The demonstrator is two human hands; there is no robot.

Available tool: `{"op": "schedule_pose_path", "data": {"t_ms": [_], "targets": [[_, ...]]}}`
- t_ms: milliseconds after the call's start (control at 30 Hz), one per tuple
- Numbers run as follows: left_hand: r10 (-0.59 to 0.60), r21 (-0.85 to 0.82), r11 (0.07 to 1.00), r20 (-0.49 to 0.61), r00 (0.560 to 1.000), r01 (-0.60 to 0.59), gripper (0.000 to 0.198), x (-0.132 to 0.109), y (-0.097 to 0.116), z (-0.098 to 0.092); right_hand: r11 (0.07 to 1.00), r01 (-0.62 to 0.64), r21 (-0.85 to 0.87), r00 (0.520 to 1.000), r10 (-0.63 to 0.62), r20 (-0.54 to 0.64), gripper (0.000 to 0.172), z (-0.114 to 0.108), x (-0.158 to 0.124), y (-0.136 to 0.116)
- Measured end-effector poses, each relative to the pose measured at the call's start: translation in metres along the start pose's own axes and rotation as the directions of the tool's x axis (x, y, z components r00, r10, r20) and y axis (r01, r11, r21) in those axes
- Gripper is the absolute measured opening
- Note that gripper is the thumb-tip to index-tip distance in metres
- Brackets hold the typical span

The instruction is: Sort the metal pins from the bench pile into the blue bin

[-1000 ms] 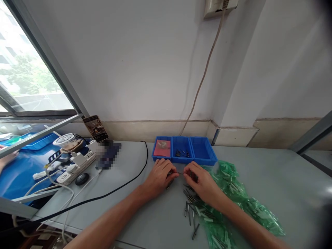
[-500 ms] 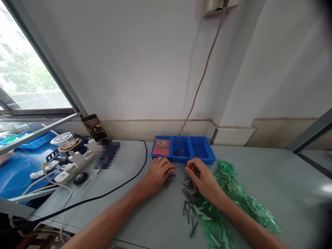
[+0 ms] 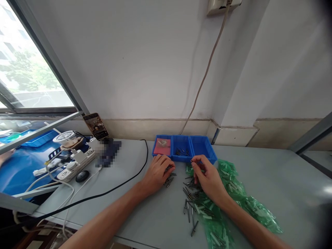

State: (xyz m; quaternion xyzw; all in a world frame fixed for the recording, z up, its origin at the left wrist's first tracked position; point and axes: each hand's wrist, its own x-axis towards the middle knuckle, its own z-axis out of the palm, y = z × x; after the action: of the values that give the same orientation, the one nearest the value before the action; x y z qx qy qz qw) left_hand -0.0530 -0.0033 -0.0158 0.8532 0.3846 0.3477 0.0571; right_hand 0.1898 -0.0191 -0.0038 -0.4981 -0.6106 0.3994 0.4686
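Note:
My left hand [image 3: 157,173] lies on the grey table [image 3: 272,176] with its fingers curled over a few small dark metal pins [image 3: 169,180]. My right hand [image 3: 207,176] is raised a little, its thumb and forefinger pinched on something small I cannot make out, just in front of the blue three-compartment tray [image 3: 184,153]. The tray's left cell holds a pink pad, the middle cell several pins, the right cell looks bare. More loose pins [image 3: 190,204] lie scattered below my right hand.
Crumpled green plastic bags [image 3: 233,204] with small parts spread to the right. A black cable [image 3: 114,188] crosses the table. At left sit a power strip [image 3: 75,164], a propped phone [image 3: 95,126] and a blue surface. Wall behind the tray.
My hands, which met over a pin, have parted. The left settled onto the pins on the table; the right lifted toward the tray with a pinch.

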Motion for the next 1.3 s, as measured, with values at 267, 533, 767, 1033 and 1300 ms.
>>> {"op": "schedule_pose_path", "data": {"t_ms": [267,533,767,1033,1300], "targets": [[0.003,0.000,1.000,-0.018,1.000,-0.003,0.011,0.0003,-0.0001,-0.0013,0.997,0.080,-0.012,0.988,-0.081,-0.133,0.024,-0.0018,0.0052,0.0048],[0.005,0.013,1.000,-0.031,1.000,-0.004,0.008,0.0009,-0.0014,-0.0008,0.996,-0.012,0.085,0.989,0.024,-0.149,0.034,-0.0031,0.0013,0.0004],[-0.007,0.014,1.000,-0.036,0.999,0.008,0.008,0.0009,-0.0032,-0.0010,0.994,-0.012,0.104,0.985,0.030,-0.170,0.040,-0.0052,0.0027,-0.0024],[-0.028,0.011,1.000,-0.055,0.998,0.029,0.010,0.0011,-0.0033,-0.0025,0.996,-0.027,0.087,0.986,0.041,-0.164,0.043,-0.0056,0.0050,0.0039],[-0.041,0.015,0.999,-0.031,0.999,0.042,0.009,0.0005,-0.0052,-0.0012,0.974,-0.089,0.206,0.991,0.108,-0.082,0.057,-0.0043,0.0039,-0.0002]]}}
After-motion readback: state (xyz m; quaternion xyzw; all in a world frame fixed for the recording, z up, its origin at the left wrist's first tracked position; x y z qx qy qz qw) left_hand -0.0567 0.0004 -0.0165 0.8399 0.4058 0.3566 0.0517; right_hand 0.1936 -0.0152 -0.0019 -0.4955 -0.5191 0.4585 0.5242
